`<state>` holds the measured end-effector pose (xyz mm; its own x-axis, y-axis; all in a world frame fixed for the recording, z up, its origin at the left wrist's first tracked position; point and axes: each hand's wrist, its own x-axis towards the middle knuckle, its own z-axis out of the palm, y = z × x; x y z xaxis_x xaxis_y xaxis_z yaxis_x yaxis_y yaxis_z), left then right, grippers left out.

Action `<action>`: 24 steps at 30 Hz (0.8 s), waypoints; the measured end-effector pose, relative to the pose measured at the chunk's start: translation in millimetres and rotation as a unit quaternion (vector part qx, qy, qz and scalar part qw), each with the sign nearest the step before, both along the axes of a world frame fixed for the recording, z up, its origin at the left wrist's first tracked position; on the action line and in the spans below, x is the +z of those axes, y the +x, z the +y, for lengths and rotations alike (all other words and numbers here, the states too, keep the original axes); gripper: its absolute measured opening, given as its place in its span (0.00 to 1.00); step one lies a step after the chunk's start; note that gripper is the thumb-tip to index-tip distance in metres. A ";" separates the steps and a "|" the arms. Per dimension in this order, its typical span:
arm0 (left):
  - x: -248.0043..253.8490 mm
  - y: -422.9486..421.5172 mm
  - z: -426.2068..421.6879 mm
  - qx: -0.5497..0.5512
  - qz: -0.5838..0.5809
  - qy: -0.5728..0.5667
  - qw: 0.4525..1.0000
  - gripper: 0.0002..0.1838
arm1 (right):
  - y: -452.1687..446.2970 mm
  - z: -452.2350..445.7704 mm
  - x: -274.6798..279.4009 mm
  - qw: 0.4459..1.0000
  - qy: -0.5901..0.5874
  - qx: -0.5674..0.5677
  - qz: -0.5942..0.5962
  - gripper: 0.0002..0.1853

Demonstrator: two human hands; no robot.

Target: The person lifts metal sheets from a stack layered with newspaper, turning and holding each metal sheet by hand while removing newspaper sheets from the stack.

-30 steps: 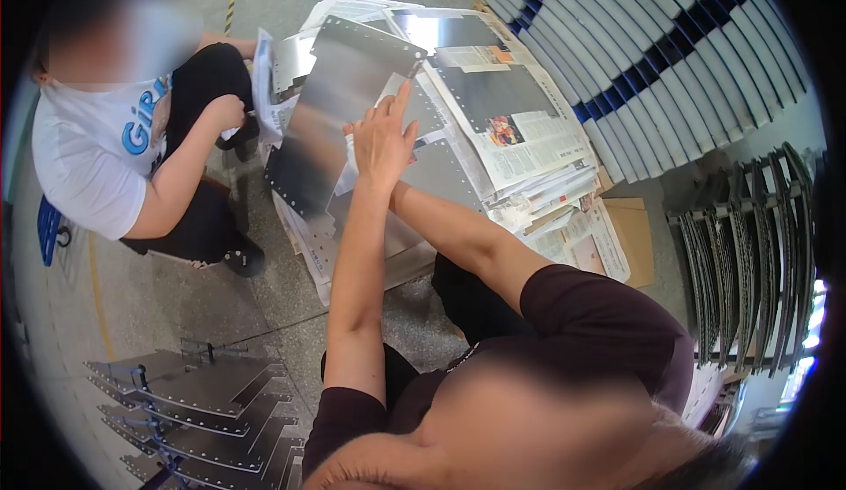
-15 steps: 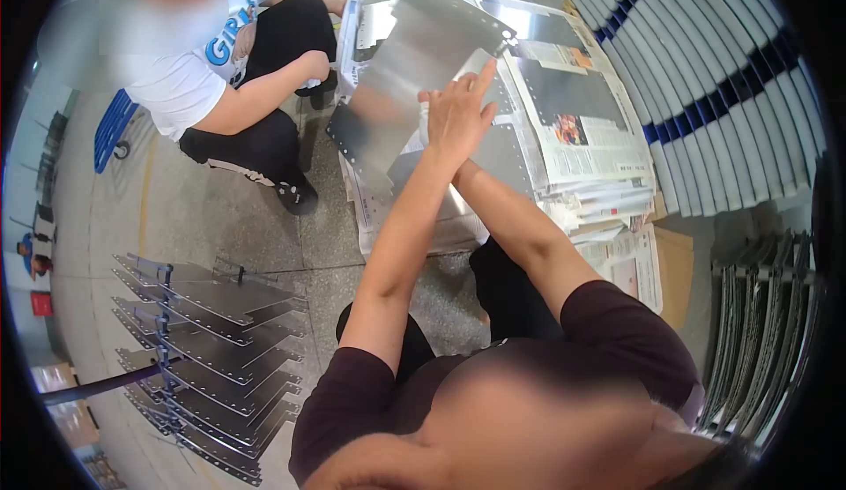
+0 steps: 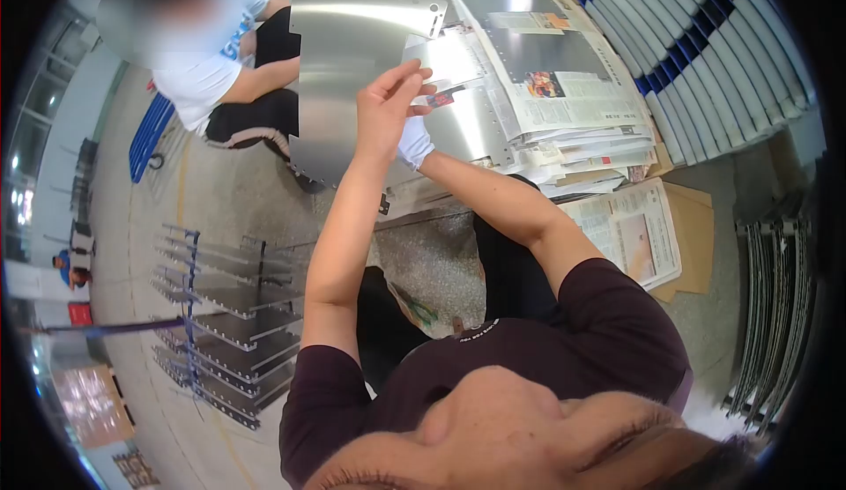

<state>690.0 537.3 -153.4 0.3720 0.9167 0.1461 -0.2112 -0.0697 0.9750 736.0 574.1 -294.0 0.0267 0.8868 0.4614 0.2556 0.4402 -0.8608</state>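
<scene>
A large thin metal sheet (image 3: 348, 58) with holes along its edges stands raised and tilted at the left of the stack. My right hand (image 3: 414, 142), in a white glove, is at its near right edge and appears to grip it; its fingers are mostly hidden. Crossing in front is my bare left hand (image 3: 388, 107), its fingers loosely bent and apart over that edge, holding nothing I can see. To the right of both hands, another shiny metal sheet (image 3: 471, 129) lies on the pile, next to newspaper sheets (image 3: 573, 107).
A co-worker in a white shirt (image 3: 198, 93) sits beyond the raised sheet. At lower left, a rack of metal sheets (image 3: 229, 322) stands on the floor. White panels (image 3: 696, 67) line the right side, with cardboard (image 3: 692, 234) and dark stacked plates (image 3: 775, 314) nearer me.
The metal sheet has moved left off the pile and turned more upright. Both hands have shifted left with it. My left hand's fingers went from stretched to bent.
</scene>
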 end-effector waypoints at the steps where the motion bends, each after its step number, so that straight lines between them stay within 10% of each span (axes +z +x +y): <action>1: 3.1 -3.2 -7.9 0.001 -0.020 -0.016 1.000 0.16 | -3.5 -7.2 1.5 1.000 0.002 0.010 0.001 0.18; 24: 26.0 -24.5 -10.1 0.105 -0.111 -0.060 0.986 0.12 | -64.2 -6.4 6.2 0.990 -0.004 0.118 0.075 0.21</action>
